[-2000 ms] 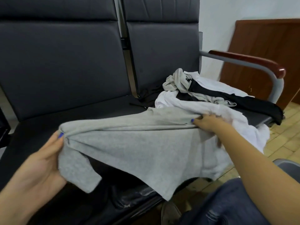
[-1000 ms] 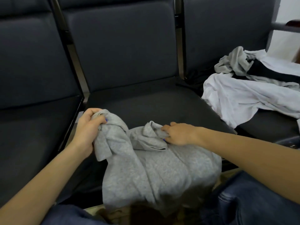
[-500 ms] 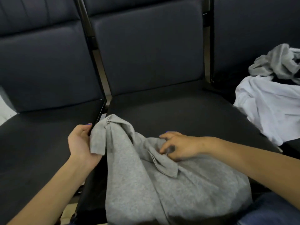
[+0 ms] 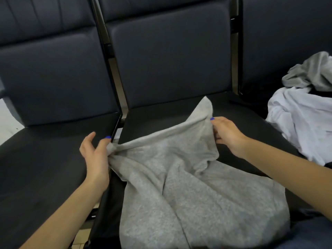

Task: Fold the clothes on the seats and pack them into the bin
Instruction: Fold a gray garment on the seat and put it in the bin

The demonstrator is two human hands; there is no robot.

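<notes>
A grey knit garment lies crumpled on the middle black seat, hanging over its front edge toward my lap. My left hand pinches a bunched part of the grey cloth at the seat's left edge. My right hand grips the garment's upper right edge and holds it stretched, with one corner sticking up toward the backrest. No bin is in view.
A pile of loose clothes sits on the right seat: a white garment with a grey piece on top. The left seat is bare. A gap with a metal frame separates the seats. Tiled floor shows below.
The grey garment was pulled from the right pile onto the middle seat. Since half a second ago my right hand has moved up and right, stretching the top edge away from my left hand.
</notes>
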